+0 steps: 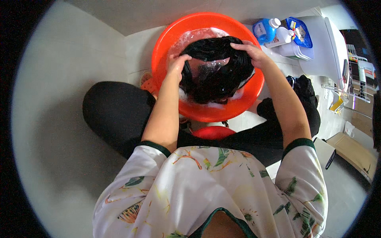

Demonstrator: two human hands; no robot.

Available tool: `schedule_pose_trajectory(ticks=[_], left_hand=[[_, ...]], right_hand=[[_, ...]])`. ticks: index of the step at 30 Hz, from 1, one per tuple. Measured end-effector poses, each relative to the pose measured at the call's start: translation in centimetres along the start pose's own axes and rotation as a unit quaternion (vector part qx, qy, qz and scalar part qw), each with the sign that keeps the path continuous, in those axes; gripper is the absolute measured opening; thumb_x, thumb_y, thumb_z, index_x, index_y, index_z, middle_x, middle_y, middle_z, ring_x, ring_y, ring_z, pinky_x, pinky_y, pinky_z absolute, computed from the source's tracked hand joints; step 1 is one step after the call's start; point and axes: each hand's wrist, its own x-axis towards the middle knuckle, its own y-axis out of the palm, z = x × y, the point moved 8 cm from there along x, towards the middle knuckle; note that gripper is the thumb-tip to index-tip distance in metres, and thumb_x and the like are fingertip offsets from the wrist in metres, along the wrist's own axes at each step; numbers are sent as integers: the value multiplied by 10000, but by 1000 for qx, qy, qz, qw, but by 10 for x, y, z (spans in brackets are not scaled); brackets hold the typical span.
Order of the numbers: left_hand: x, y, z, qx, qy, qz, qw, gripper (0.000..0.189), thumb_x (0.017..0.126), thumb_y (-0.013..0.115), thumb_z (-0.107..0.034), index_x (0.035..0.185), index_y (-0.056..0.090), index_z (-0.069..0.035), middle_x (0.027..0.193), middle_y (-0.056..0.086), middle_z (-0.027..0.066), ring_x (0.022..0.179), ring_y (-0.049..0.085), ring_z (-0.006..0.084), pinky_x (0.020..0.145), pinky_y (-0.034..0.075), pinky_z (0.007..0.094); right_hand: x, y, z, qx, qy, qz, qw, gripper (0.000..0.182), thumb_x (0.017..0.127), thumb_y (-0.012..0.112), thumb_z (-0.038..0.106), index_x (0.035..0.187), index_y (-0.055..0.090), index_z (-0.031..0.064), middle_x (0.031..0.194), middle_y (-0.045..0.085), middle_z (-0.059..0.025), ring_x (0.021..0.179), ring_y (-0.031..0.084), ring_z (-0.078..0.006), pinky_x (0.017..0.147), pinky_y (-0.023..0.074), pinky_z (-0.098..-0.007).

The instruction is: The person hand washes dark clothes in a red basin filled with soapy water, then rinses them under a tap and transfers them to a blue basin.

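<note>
A wet black garment (214,76) is spread between my two hands over a round orange-red plastic basin (166,35) with soapy water (190,37) in it. My left hand (177,66) grips the garment's left edge, thumb on top. On the upper right, my right hand (253,53) holds a gathered part, with the thumb and fingers around the cloth. Through the opening in the middle of the cloth, pinkish wet material or suds show; which, I cannot tell. Foam lies around the garment in the basin.
A blue detergent bottle (264,31), a white bottle (279,38) and a blue tray with a brush (300,32) on a white tub (294,50) stand right of the basin. Dark cloth (303,89) lies beyond my right forearm. A red stool (212,132) shows below the basin; a wall rises at left.
</note>
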Motion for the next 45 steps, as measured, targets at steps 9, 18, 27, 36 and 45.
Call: schedule_pose_trajectory(ticks=[9, 18, 27, 36, 45], left_hand=[[47, 38, 95, 496, 64, 28, 866, 934, 819, 615, -225, 1482, -29, -352, 1471, 119, 300, 1297, 343, 451, 1051, 352, 434], [57, 35, 108, 163, -90, 34, 982, 795, 824, 581, -192, 1493, 153, -209, 1406, 395, 182, 1266, 408, 329, 1031, 351, 422], [29, 88, 49, -416, -125, 330, 838, 533, 909, 428, -582, 1181, 570, -146, 1045, 620, 70, 934, 590, 255, 836, 491, 429], [9, 91, 35, -337, -57, 198, 919, 449, 940, 435, -488, 1169, 579, -130, 1042, 622, 84, 929, 600, 230, 817, 499, 399], [3, 68, 25, -8, 39, 23, 999, 446, 862, 556, -273, 1223, 521, -14, 1121, 591, 153, 1056, 553, 245, 924, 427, 365]], right_hand=[[120, 34, -147, -811, 64, -53, 580, 780, 862, 570, 324, 1479, 97, 397, 1550, -31, -176, 1307, 264, -532, 1074, 315, -503], [157, -7, -76, -499, -103, -270, 817, 402, 741, 630, 137, 1137, 631, 206, 1355, 431, -172, 1187, 484, -366, 1007, 410, -403], [-40, 159, -30, -531, -334, -130, 768, 500, 674, 609, 133, 1150, 600, 282, 1207, 513, -113, 976, 497, -384, 789, 527, -431], [-9, 144, 2, -482, -308, -297, 764, 413, 813, 591, 490, 1042, 621, 148, 1038, 592, -182, 854, 621, -391, 758, 523, -459], [115, 31, -18, -406, -176, -54, 895, 526, 859, 526, 510, 1177, 621, 102, 1163, 616, -188, 1141, 553, -327, 983, 416, -375]])
